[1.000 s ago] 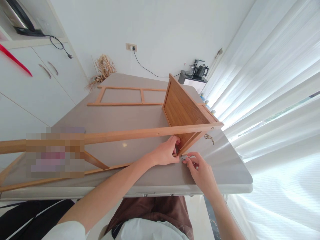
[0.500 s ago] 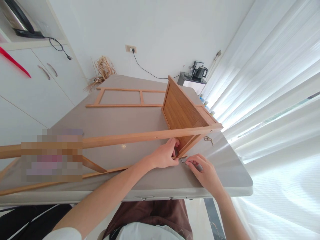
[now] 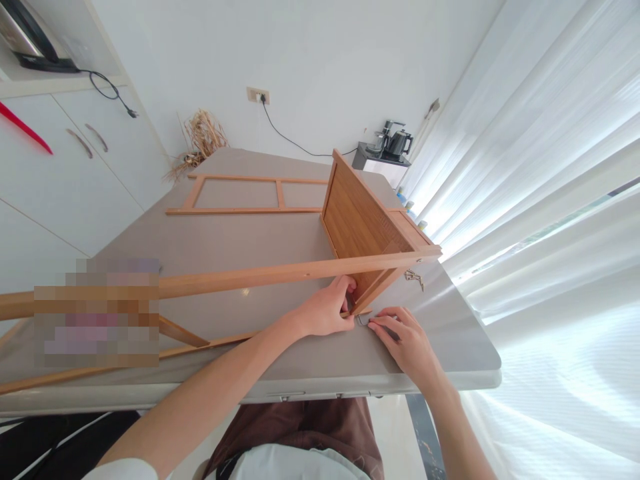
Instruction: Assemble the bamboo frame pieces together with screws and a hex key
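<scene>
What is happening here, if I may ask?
A person is working with both hands at the near lower corner of a wooden panel, which stands on edge on a table. The left hand grips around that corner, while the fingers of the right hand hold a thin bent metal tool close beside it. A wooden frame lies towards the far side, and small metal pieces lie to the right.
</scene>
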`<move>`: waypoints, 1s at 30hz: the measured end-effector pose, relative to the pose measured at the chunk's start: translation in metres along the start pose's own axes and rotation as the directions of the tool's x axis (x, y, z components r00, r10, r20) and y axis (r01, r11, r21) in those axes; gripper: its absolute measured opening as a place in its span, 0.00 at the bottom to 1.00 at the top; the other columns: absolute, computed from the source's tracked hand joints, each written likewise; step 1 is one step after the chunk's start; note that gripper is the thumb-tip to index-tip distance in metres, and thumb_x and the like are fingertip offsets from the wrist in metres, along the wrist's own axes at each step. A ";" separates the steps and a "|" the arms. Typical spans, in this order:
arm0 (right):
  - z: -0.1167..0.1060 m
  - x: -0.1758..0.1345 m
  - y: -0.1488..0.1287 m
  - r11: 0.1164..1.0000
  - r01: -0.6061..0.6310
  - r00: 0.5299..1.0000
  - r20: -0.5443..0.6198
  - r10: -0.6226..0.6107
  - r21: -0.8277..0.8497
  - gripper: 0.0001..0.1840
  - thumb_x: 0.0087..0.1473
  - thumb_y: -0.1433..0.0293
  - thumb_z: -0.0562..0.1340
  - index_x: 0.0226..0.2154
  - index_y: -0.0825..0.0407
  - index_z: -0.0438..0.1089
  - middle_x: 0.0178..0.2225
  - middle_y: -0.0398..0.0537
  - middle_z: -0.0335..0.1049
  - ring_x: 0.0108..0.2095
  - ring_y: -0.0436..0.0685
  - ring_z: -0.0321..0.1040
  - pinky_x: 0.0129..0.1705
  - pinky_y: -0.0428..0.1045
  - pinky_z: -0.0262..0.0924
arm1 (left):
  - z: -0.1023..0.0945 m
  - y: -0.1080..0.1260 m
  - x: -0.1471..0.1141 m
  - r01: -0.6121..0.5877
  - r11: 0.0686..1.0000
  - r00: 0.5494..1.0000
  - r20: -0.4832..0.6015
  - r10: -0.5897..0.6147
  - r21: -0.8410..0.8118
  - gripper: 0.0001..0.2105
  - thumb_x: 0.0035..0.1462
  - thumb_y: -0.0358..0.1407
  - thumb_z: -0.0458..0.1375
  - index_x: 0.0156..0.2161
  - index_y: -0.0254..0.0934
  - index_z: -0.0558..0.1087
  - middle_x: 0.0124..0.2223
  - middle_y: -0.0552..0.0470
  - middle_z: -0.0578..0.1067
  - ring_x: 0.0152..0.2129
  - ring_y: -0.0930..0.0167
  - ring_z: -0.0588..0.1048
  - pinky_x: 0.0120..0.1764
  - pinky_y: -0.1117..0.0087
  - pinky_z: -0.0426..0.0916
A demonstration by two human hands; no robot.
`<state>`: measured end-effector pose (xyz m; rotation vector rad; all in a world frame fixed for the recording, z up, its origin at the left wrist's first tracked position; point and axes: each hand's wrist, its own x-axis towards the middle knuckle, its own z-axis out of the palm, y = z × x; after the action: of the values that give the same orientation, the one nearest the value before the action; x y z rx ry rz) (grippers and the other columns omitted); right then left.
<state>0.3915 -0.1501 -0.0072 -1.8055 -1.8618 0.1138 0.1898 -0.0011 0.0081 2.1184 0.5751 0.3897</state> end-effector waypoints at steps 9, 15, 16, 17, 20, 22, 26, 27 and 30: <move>0.004 -0.002 -0.004 1.000 0.008 1.000 -0.002 -0.008 0.006 0.13 0.70 0.64 0.55 0.42 0.45 0.76 0.43 0.51 0.72 0.46 0.61 0.69 0.50 0.58 0.68 | 0.001 -0.001 0.000 -0.004 1.000 1.000 -0.009 0.004 -0.008 0.18 0.65 0.42 0.61 0.56 0.36 0.69 0.50 0.47 0.74 0.37 0.69 0.76 0.40 0.62 0.75; 0.001 0.000 -0.007 1.000 0.017 1.000 0.005 -0.017 -0.009 0.14 0.70 0.64 0.55 0.41 0.45 0.77 0.40 0.50 0.73 0.43 0.60 0.70 0.46 0.57 0.70 | 0.000 0.001 -0.001 0.007 1.000 1.000 -0.008 -0.007 -0.016 0.18 0.65 0.42 0.61 0.56 0.36 0.69 0.50 0.46 0.74 0.37 0.68 0.76 0.41 0.61 0.75; 0.001 0.000 -0.008 1.000 0.027 1.000 0.013 -0.026 -0.017 0.14 0.70 0.65 0.55 0.41 0.45 0.77 0.38 0.50 0.73 0.41 0.60 0.70 0.45 0.57 0.69 | 0.000 0.002 -0.001 0.013 1.000 1.000 -0.008 -0.013 -0.017 0.18 0.65 0.42 0.60 0.55 0.36 0.69 0.49 0.47 0.74 0.37 0.68 0.76 0.41 0.61 0.74; 0.000 -0.001 -0.008 0.999 0.037 0.999 0.021 -0.036 -0.026 0.15 0.70 0.65 0.54 0.41 0.45 0.77 0.37 0.50 0.73 0.40 0.59 0.69 0.44 0.56 0.69 | -0.001 0.002 -0.001 0.019 1.000 1.000 -0.007 -0.019 -0.018 0.18 0.65 0.42 0.60 0.55 0.36 0.69 0.49 0.47 0.74 0.37 0.68 0.76 0.41 0.61 0.74; 0.000 -0.001 -0.010 0.997 0.063 0.997 0.035 -0.061 -0.054 0.14 0.70 0.67 0.54 0.42 0.46 0.76 0.37 0.49 0.73 0.40 0.59 0.68 0.44 0.56 0.68 | -0.001 0.003 -0.001 0.031 0.999 0.999 -0.007 -0.031 -0.021 0.17 0.65 0.43 0.60 0.55 0.36 0.69 0.49 0.47 0.74 0.37 0.68 0.75 0.41 0.61 0.74; 0.001 -0.002 -0.011 0.995 0.071 0.997 0.035 -0.069 -0.071 0.14 0.71 0.68 0.53 0.43 0.47 0.75 0.39 0.50 0.72 0.41 0.59 0.68 0.46 0.56 0.67 | -0.001 0.003 -0.002 0.034 0.999 0.999 -0.008 -0.034 -0.021 0.18 0.65 0.43 0.60 0.55 0.36 0.69 0.49 0.47 0.74 0.37 0.68 0.75 0.41 0.61 0.74; -0.001 -0.003 -0.012 0.992 0.085 0.996 0.037 -0.082 -0.094 0.14 0.71 0.69 0.52 0.43 0.47 0.73 0.42 0.52 0.72 0.43 0.60 0.68 0.46 0.56 0.67 | 0.000 0.002 -0.002 0.026 0.999 1.000 -0.006 -0.027 -0.018 0.18 0.65 0.42 0.60 0.56 0.36 0.69 0.50 0.46 0.74 0.38 0.68 0.76 0.41 0.61 0.75; -0.003 -0.003 -0.012 0.991 0.091 0.995 0.039 -0.088 -0.098 0.14 0.71 0.69 0.52 0.44 0.47 0.73 0.43 0.52 0.72 0.44 0.60 0.68 0.46 0.56 0.67 | 0.000 0.002 -0.002 0.022 1.000 1.000 -0.006 -0.022 -0.017 0.18 0.65 0.42 0.60 0.56 0.36 0.69 0.50 0.46 0.74 0.38 0.68 0.76 0.41 0.61 0.75; -0.007 -0.003 -0.014 0.988 0.112 0.993 0.042 -0.108 -0.105 0.14 0.70 0.70 0.51 0.44 0.46 0.73 0.43 0.52 0.73 0.44 0.60 0.68 0.46 0.57 0.67 | 0.000 0.002 -0.002 0.014 1.000 1.000 -0.003 -0.014 -0.014 0.18 0.65 0.42 0.60 0.56 0.36 0.69 0.51 0.46 0.74 0.38 0.68 0.76 0.41 0.61 0.75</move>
<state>0.3817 -0.1562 0.0040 -1.7769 -2.0238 0.0059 0.1888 -0.0026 0.0094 2.0998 0.5873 0.3885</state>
